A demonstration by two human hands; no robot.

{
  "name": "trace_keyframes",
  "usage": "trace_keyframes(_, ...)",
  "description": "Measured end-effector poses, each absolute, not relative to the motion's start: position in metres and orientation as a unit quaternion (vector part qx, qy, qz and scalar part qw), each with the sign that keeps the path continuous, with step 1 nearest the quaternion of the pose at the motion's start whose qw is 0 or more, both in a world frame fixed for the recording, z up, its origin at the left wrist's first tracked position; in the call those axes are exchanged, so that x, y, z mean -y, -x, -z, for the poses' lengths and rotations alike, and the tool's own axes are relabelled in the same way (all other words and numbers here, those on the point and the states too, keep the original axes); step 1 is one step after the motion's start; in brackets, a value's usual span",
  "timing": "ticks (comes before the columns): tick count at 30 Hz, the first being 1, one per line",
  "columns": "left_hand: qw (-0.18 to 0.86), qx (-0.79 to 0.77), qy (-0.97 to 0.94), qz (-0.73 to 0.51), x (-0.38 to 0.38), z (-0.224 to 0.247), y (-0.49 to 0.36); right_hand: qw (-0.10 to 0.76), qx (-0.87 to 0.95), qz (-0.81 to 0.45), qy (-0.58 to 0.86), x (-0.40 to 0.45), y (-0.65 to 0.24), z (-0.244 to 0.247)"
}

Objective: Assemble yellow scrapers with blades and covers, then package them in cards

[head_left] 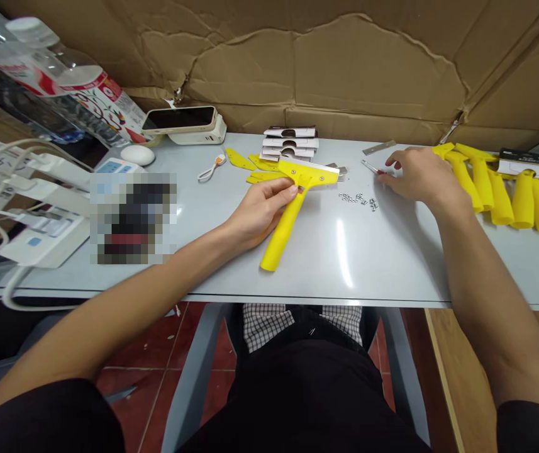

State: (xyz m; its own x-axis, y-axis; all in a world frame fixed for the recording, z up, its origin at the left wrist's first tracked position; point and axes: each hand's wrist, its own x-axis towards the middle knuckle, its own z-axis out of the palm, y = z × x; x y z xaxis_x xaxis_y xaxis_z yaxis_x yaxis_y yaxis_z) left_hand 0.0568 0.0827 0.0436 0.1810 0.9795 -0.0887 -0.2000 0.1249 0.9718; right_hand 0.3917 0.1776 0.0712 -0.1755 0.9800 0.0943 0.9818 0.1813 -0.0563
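Observation:
My left hand (262,211) is closed round the neck of a yellow scraper (285,229), whose wide head with two screws and a metal edge points away from me. To the right, my right hand (413,174) is near the table's back, its thumb and index finger at the dark red end of a small screwdriver (370,167); the fingers are partly spread. Between the hands lie small loose screws (358,200). A flat metal blade (379,148) rests behind the screwdriver. Flat yellow pieces (239,159) lie beyond my left hand.
Several yellow handles (502,200) and a black-and-white box (528,165) are at the right. Small boxes (289,143) stand near the cardboard wall (335,69). At the left are a phone (182,118), bottles (94,94), a power strip (45,239) and a short cable (207,171).

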Motion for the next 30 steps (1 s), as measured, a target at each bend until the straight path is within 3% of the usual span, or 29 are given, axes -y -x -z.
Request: trace_keyframes(30,0.628,-0.420,-0.420,-0.503,-0.090,-0.033,-0.056,0.027,0.784,-0.017,0.619,-0.166,-0.370,-0.072)
